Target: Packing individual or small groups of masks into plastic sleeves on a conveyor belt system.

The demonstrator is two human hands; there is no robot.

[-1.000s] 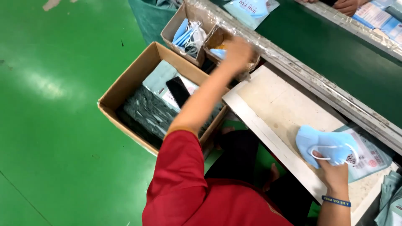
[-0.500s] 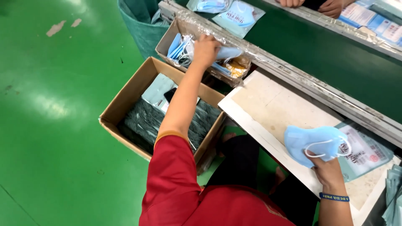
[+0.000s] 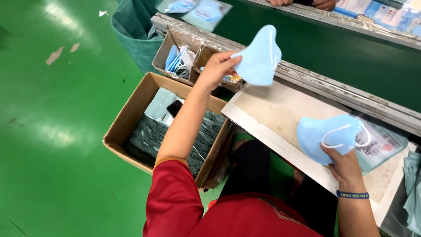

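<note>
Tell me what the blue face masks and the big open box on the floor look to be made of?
The mask in the left hand, a blue face mask, and the one in the right hand look like soft matte non-woven fabric, likely synthetic: they fold limply without shine. The box seems plain brown cardboard, with raw, dull flaps.

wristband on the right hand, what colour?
Blue wristband on the right hand; head view, the only one.

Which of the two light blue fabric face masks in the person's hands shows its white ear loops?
The light blue mask in the right hand, low over the work board: white loops lie across it. The left hand's raised mask shows none.
</note>
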